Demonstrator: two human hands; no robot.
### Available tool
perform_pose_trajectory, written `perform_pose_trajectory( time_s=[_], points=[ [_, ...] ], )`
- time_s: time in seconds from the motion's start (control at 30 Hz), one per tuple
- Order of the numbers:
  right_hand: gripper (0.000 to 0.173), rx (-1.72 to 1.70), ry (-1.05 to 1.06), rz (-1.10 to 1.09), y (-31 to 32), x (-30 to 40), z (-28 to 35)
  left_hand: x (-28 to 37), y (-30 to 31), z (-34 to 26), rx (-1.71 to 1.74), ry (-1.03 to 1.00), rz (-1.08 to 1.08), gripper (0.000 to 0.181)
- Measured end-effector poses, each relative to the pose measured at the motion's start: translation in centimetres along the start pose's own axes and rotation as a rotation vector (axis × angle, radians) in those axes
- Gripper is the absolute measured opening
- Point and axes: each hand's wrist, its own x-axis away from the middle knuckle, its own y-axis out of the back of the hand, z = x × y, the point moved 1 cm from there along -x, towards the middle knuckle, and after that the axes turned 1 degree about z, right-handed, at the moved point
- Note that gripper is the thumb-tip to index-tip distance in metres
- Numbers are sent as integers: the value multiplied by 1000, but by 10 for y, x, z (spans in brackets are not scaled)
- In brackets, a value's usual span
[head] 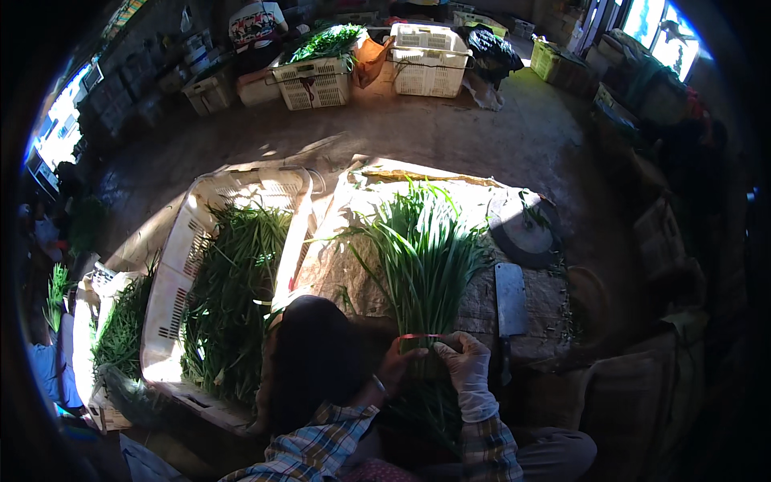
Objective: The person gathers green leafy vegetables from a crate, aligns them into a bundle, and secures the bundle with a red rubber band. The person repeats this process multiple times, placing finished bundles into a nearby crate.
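Note:
A thick bunch of long green leaves, likely garlic chives (421, 259), lies before me with its tips pointing away. A thin red tie (420, 336) crosses the bunch near its lower end. On the left side my bare left hand (396, 363) grips the bunch, thumb in front, a bracelet at the wrist. My right hand (465, 361), in a white glove, pinches at the tie's right end. How the tie runs behind the leaves is hidden. To the right, a cleaver (511, 301) rests flat on the sacking-covered work surface (361, 265), its handle towards me.
Left of the work surface stands a large white plastic crate (171, 301) heaped with loose greens (235, 313). A round disc (524, 232) lies beyond the cleaver. Further crates (427, 66) line the far side, where a seated person (256, 27) is partly visible. Dark hair blocks part of the near view.

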Motion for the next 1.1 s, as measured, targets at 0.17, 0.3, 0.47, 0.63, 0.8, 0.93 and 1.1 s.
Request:
perform_pose_trajectory(
  time_s=[0.17, 0.3, 0.47, 0.63, 0.8, 0.93, 1.1],
  points=[
    [12, -77, -86, 32, 7, -2, 0, 6, -11, -6, -27, 24, -41, 40],
    [8, -118, -103, -100, 14, -13, -26, 7, -11, -7, -4, 42, -64, 48],
    [7, -193, -96, -311, 54, -29, -26, 0, 8, 7, 40, 50, -40, 52],
    [12, -393, -125, 57, 38, -29, 8, 3, -1, -4, 92, 72, 41, 48],
    [9, -441, -152, -21, 0, -46, -15, 7, -1, -8, -43, 97, -100, 50],
    [10, -335, -121, -311, 40, -59, -48, 6, -7, -6, -288, -8, -105, 64],
    [38, 67, 210, -81, 27, -20, 28, 6, -15, -5, -614, -124, -215, 79]
  ],
)
